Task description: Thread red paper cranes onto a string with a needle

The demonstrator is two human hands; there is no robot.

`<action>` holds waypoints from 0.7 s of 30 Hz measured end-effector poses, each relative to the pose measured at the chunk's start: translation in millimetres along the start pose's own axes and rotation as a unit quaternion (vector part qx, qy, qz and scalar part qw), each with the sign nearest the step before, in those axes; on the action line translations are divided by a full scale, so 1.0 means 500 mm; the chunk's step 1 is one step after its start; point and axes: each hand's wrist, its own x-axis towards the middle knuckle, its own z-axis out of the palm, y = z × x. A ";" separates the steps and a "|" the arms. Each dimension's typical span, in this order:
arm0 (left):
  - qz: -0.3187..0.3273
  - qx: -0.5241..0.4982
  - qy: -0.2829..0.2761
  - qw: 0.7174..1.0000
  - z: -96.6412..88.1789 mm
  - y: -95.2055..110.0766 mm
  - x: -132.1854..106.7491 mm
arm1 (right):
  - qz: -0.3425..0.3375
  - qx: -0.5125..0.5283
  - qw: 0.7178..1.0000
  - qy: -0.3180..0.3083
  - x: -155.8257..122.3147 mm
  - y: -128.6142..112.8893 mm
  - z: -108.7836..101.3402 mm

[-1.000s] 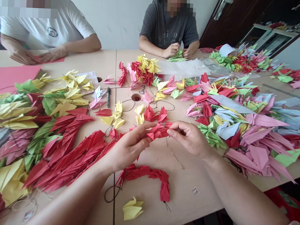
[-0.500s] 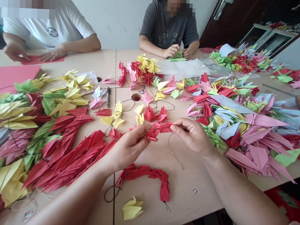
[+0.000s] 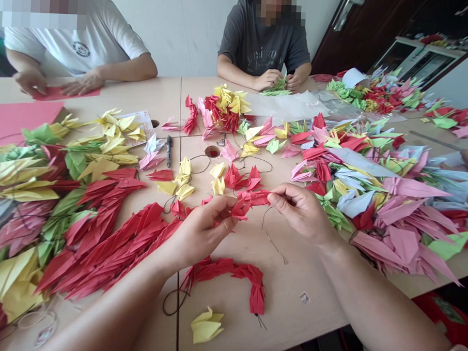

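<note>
Left hand (image 3: pixel 202 231): fingers closed on red origami crane (image 3: pixel 240 207). Right hand (image 3: pixel 302 212): tight pinch on thin thread (image 3: pixel 272 243), hanging below grip (held close, lined up with crane).

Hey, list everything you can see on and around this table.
Paper cranes: many, red, yellow, green, pink and pale blue, heaped across the table
Crane chain: one, red, on the table near the person
Loose crane: one, yellow, near table edge
Pen: one, black, mid-table
Paper sheet: one, pink, left end of the table
Co-worker: one, white T-shirt, far left
Co-worker: one, grey T-shirt, far side
Threaded cranes: several, red, between the hands
Thread: one, dark, hanging below the right hand
Left hand: pinching the threaded cranes
Right hand: pinching the thread
</note>
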 end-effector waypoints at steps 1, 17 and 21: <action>0.002 0.000 0.001 1.000 0.000 0.001 0.000 | 0.001 0.000 1.000 0.000 0.000 0.001 0.000; -0.006 0.035 0.005 0.999 0.002 0.015 -0.002 | 0.000 -0.015 0.998 -0.056 -0.003 -0.006 0.003; 0.020 0.044 0.006 0.999 0.001 0.004 -0.001 | -0.016 -0.022 0.997 -0.070 -0.005 -0.008 0.006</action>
